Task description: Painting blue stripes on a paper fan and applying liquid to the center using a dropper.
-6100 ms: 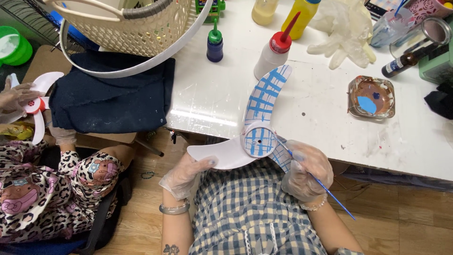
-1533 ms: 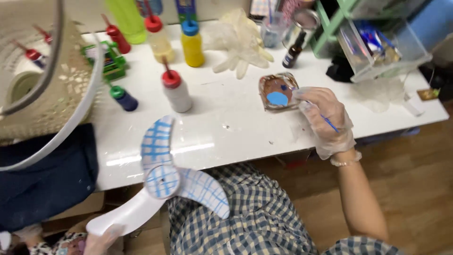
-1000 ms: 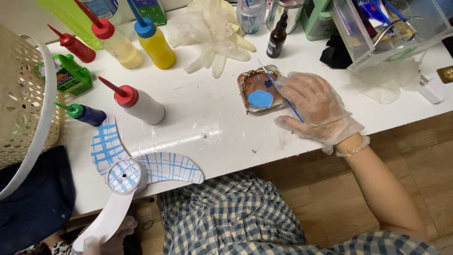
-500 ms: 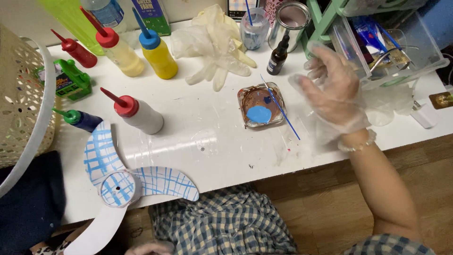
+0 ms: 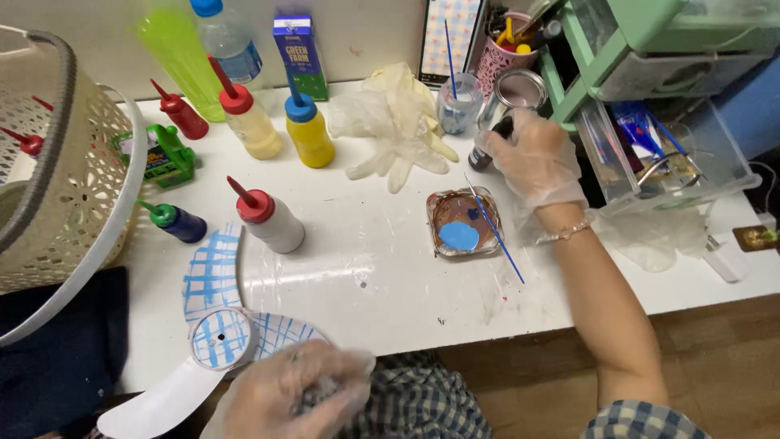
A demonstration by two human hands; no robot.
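1. The right hand (image 5: 536, 162) let go of the thin brush (image 5: 494, 230). The brush now rests across the paint dish (image 5: 463, 221).
2. That hand moved up to the small dark bottle (image 5: 486, 146).
3. The left hand (image 5: 296, 394) came into view by the paper propeller (image 5: 219, 325).

Bare white table (image 5: 382, 284) lay open at frame centre; squeeze bottles (image 5: 272, 219) crowded upper left, the paint dish (image 5: 463, 223) and brush (image 5: 496, 232) blocked centre right.

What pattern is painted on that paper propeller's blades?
A blue grid on the white propeller, clearest in the head view.
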